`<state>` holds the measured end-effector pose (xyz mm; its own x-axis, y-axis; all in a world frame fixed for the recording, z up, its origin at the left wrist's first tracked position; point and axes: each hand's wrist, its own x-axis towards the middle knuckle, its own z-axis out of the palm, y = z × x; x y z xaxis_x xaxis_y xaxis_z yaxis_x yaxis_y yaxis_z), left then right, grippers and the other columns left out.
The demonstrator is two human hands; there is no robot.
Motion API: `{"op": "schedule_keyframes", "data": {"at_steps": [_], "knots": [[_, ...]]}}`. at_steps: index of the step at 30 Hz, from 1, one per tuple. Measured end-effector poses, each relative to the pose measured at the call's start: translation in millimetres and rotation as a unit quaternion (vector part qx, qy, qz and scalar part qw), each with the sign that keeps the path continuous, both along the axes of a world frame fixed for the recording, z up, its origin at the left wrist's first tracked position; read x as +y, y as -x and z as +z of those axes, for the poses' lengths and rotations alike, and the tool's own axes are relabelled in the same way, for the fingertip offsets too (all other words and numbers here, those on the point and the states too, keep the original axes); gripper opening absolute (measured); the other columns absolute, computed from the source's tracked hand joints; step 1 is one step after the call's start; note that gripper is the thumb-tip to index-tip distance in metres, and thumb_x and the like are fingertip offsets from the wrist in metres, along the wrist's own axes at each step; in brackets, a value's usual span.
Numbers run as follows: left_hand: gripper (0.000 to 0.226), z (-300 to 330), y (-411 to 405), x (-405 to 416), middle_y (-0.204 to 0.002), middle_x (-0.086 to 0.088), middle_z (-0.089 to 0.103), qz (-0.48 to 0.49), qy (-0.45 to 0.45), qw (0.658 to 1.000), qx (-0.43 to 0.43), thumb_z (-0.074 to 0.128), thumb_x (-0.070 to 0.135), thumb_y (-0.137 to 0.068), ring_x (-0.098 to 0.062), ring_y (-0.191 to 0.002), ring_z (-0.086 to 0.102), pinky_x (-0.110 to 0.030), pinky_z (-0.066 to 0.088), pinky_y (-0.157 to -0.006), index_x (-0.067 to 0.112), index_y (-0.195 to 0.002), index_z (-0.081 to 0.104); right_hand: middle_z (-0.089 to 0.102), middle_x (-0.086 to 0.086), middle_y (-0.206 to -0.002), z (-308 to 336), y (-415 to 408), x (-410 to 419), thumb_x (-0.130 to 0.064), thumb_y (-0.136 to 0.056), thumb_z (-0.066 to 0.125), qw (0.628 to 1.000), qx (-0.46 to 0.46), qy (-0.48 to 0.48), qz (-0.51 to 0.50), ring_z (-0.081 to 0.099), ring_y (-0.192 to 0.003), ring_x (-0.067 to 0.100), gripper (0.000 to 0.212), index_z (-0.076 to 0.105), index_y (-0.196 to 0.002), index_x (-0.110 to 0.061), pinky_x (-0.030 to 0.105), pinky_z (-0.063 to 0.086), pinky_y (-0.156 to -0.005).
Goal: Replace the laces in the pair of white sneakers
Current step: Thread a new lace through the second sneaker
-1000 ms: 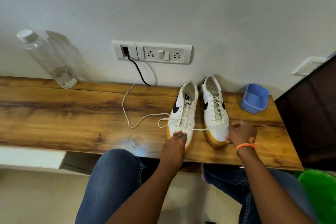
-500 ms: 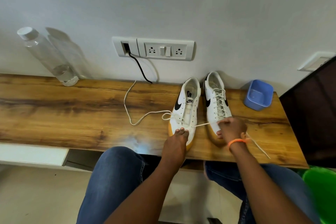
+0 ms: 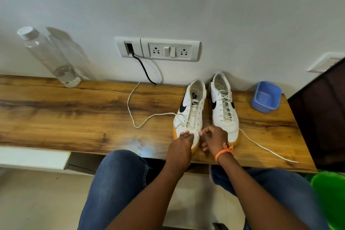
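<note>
Left hand (image 3: 180,144) pressing straight fingers on the smooth leather left sneaker (image 3: 190,112), right hand (image 3: 214,139) pinching its thin white lace (image 3: 149,117), grainy wooden tabletop (image 3: 74,114) bearing both.

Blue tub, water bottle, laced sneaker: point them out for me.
Blue tub (image 3: 266,97), head view, inside floor.
Water bottle (image 3: 49,56), head view, mid-body.
Laced sneaker (image 3: 225,106), head view, on its lacing.

White sneakers (image 3: 190,110) with black swooshes and tan soles lie just beyond the hands. Right wrist: orange band (image 3: 223,152). Far right of the hands: blue tub (image 3: 266,97).
</note>
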<state>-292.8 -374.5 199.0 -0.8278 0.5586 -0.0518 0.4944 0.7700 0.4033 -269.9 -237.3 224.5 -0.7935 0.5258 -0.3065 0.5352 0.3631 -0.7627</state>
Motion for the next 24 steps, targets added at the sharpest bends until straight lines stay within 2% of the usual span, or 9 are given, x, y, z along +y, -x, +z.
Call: {"op": "schedule_keyframes", "data": {"at_steps": [3,7,9,11,14,17,19,22,24], "knots": [[0.036,0.9,1.8,0.0,-0.145,-0.008,0.052,-0.001,-0.001,1.000,-0.010,0.052,0.008,-0.097,-0.026,-0.131,0.052,-0.039,0.050,-0.094,0.013,-0.132,0.058,0.068,0.008,-0.064,6.2,-0.6,25.5,-0.008,-0.090,0.065,0.996,-0.003,0.022,-0.088,0.060,-0.039,0.016,0.016,0.068,-0.075,-0.012,0.025,0.049,-0.039],[0.028,-0.4,1.6,0.0,-0.141,-0.003,0.056,0.001,-0.008,1.000,0.004,0.052,0.011,-0.098,-0.023,-0.121,0.059,-0.035,0.052,-0.088,0.016,-0.124,0.062,0.068,0.017,-0.066,14.8,-11.0,62.5,-0.004,-0.084,0.067,0.973,0.010,0.037,-0.226,0.060,-0.038,0.023,0.010,0.067,-0.075,-0.005,0.042,0.058,-0.048],[0.025,2.2,0.3,-0.1,-0.133,-0.004,0.062,0.011,-0.026,0.999,0.017,0.053,0.014,-0.098,-0.025,-0.111,0.064,-0.036,0.054,-0.084,0.015,-0.119,0.066,0.068,0.016,-0.064,15.0,-13.4,60.3,-0.006,-0.086,0.067,0.984,-0.012,0.005,-0.179,0.061,-0.038,0.024,0.006,0.068,-0.080,-0.006,0.040,0.058,-0.046],[0.025,10.7,0.9,-0.6,-0.118,-0.007,0.070,0.089,-0.121,0.989,-0.003,0.056,0.017,-0.096,-0.025,-0.100,0.068,-0.033,0.054,-0.082,0.012,-0.115,0.071,0.070,0.014,-0.079,14.4,-12.8,47.9,-0.012,-0.085,0.069,0.993,-0.006,-0.035,-0.114,0.066,-0.048,0.026,0.009,0.070,-0.093,-0.007,0.036,0.057,-0.045],[0.024,26.5,16.8,-0.6,-0.107,-0.003,0.071,0.287,-0.272,0.912,-0.104,0.064,0.024,-0.094,-0.012,-0.089,0.064,-0.022,0.051,-0.073,0.011,-0.113,0.070,0.058,0.012,-0.119,6.8,-8.1,34.8,-0.015,-0.082,0.074,0.991,0.021,-0.132,0.014,0.063,-0.101,0.029,0.042,0.065,-0.122,-0.011,0.032,0.053,-0.085],[0.028,23.9,44.6,2.0,-0.091,-0.001,0.070,0.379,-0.308,0.843,-0.224,0.068,0.033,-0.091,-0.018,-0.082,0.068,-0.027,0.055,-0.069,0.009,-0.103,0.068,0.048,0.007,-0.137,0.6,-3.5,22.2,-0.012,-0.085,0.071,0.980,0.028,-0.162,0.113,0.052,-0.120,0.024,0.051,0.057,-0.134,-0.015,0.022,0.039,-0.094],[0.030,20.6,55.6,4.1,-0.078,-0.004,0.069,0.404,-0.342,0.795,-0.295,0.070,0.037,-0.090,-0.020,-0.068,0.068,-0.032,0.059,-0.062,0.007,-0.094,0.068,0.057,0.006,-0.129,-6.9,-2.0,12.4,-0.014,-0.087,0.069,0.981,0.025,-0.138,0.131,0.061,-0.110,0.026,0.044,0.060,-0.130,-0.016,0.029,0.049,-0.091],[0.028,11.0,62.6,9.5,-0.069,-0.004,0.069,0.406,-0.326,0.801,-0.295,0.076,0.036,-0.085,-0.016,-0.056,0.063,-0.031,0.057,-0.058,0.009,-0.083,0.068,0.071,0.009,-0.093,-13.4,2.7,5.4,-0.017,-0.091,0.066,0.994,0.021,-0.077,0.076,0.070,-0.063,0.024,0.023,0.066,-0.114,-0.014,0.038,0.060,-0.060],[0.023,3.9,64.9,12.3,-0.066,-0.004,0.069,0.416,-0.322,0.799,-0.292,0.077,0.031,-0.084,-0.016,-0.056,0.061,-0.033,0.056,-0.063,0.010,-0.079,0.070,0.069,0.007,-0.073,-13.6,5.1,5.7,-0.016,-0.092,0.065,0.997,0.031,-0.056,0.041,0.065,-0.048,0.020,0.007,0.068,-0.097,-0.013,0.040,0.058,-0.052]]}}
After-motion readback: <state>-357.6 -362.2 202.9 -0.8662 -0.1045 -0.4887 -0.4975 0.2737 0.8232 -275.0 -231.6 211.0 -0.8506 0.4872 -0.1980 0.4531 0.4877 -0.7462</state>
